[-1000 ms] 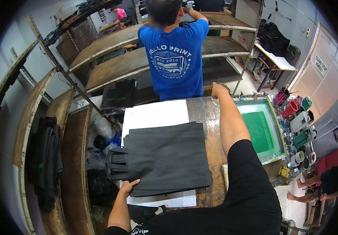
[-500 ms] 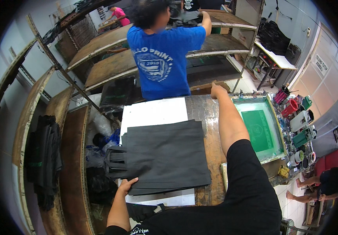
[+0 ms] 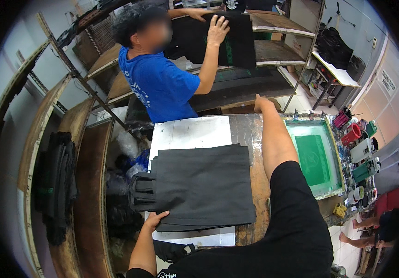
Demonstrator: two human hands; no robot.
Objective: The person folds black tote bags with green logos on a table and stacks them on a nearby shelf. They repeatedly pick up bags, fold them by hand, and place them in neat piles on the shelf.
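A stack of black fabric bags (image 3: 204, 185) lies on a white sheet (image 3: 195, 132) on the worktable in front of me, with its handles (image 3: 143, 191) sticking out to the left. My left hand (image 3: 157, 219) is at the near left corner of the stack, thumb on top and the other fingers hidden at the edge. Stretched far forward, my right hand (image 3: 265, 104) is at the table's far edge, left of a framed printing screen (image 3: 313, 160) with a green area. Its fingers are mostly out of sight.
Across the table a person in a blue shirt (image 3: 155, 83) holds up a black bag (image 3: 236, 46) with green print. Racks with bare boards (image 3: 81, 185) stand left and behind; folded black bags (image 3: 56, 180) hang on one. Pots and tubs (image 3: 364, 157) line the right side.
The person in blue has turned from the rack and lifted a black bag with both hands. My view has shifted slightly. Both my hands keep their places.
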